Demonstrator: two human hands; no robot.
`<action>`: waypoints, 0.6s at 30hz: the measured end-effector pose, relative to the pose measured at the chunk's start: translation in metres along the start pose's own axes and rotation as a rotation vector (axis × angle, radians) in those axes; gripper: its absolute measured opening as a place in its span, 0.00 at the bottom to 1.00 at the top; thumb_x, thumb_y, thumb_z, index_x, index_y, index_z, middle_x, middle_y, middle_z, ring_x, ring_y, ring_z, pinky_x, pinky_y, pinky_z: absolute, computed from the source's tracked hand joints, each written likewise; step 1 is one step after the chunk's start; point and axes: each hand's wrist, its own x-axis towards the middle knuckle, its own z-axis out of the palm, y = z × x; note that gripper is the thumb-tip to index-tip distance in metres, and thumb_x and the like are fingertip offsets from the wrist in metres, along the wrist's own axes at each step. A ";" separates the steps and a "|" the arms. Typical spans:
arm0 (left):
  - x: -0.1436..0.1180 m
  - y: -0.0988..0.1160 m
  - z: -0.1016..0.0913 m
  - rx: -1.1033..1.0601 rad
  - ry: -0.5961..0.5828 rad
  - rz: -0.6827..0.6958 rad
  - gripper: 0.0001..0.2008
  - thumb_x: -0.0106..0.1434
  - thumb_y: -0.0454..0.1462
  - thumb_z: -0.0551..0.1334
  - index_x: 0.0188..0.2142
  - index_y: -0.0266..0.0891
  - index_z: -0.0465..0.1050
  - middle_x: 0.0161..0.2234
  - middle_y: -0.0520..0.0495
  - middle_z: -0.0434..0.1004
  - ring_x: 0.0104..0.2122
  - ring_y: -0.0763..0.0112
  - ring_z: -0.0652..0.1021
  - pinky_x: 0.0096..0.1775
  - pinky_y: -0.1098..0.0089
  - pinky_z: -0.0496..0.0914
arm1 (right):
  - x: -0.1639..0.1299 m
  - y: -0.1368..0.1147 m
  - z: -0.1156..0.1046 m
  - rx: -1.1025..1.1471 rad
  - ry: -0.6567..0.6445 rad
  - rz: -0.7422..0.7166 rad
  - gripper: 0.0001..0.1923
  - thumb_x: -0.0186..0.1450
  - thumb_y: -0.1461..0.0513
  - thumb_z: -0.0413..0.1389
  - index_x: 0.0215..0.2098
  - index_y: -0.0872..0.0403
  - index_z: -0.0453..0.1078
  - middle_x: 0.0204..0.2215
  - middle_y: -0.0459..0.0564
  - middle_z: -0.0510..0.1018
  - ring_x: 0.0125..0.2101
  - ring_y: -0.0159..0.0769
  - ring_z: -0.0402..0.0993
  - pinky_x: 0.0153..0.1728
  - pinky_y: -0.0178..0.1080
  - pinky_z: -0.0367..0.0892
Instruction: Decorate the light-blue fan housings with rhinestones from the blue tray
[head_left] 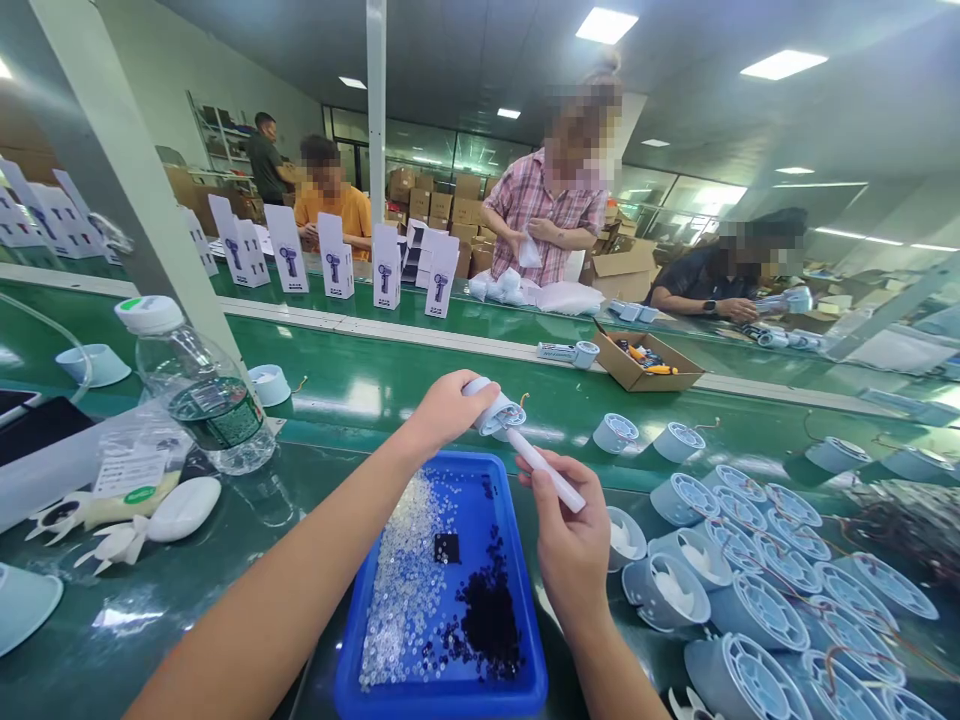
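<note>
I see a pale blue round fan housing tilted above the blue tray's far edge, a white stick tool touching its face.

No legible wording anywhere. Green label on the water bottle, at nine o'clock on the counter: print present, too small to read. White slip with a green mark inside the clear bag, just below the bottle: lines of print, blurred. White cartons standing in a row at eleven o'clock: a dark picture of a handheld device on each front, no readable brand or number. Small white box at twelve o'clock, beside the brown cardboard tray: blue markings, unreadable. Stacked brown cartons far back at twelve o'clock: no markings made out.
</note>
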 end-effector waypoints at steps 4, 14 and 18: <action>-0.001 0.001 0.001 0.032 -0.001 0.017 0.13 0.58 0.45 0.60 0.33 0.37 0.72 0.32 0.46 0.73 0.30 0.71 0.71 0.31 0.71 0.64 | -0.001 0.001 -0.001 -0.008 -0.010 0.015 0.13 0.64 0.54 0.57 0.43 0.53 0.67 0.40 0.54 0.80 0.40 0.41 0.79 0.43 0.46 0.73; -0.010 0.009 0.016 -0.061 0.137 -0.045 0.13 0.56 0.43 0.62 0.24 0.40 0.61 0.23 0.54 0.63 0.23 0.76 0.63 0.27 0.73 0.58 | -0.004 0.001 0.002 -0.155 -0.081 0.104 0.21 0.62 0.50 0.57 0.47 0.54 0.69 0.24 0.45 0.76 0.22 0.33 0.69 0.24 0.35 0.65; -0.014 0.003 0.031 -0.258 0.372 0.052 0.21 0.62 0.47 0.56 0.19 0.40 0.51 0.20 0.56 0.53 0.22 0.77 0.58 0.25 0.73 0.56 | -0.007 0.000 0.005 -0.201 -0.305 0.159 0.24 0.62 0.46 0.54 0.42 0.56 0.74 0.21 0.44 0.71 0.21 0.33 0.64 0.22 0.34 0.60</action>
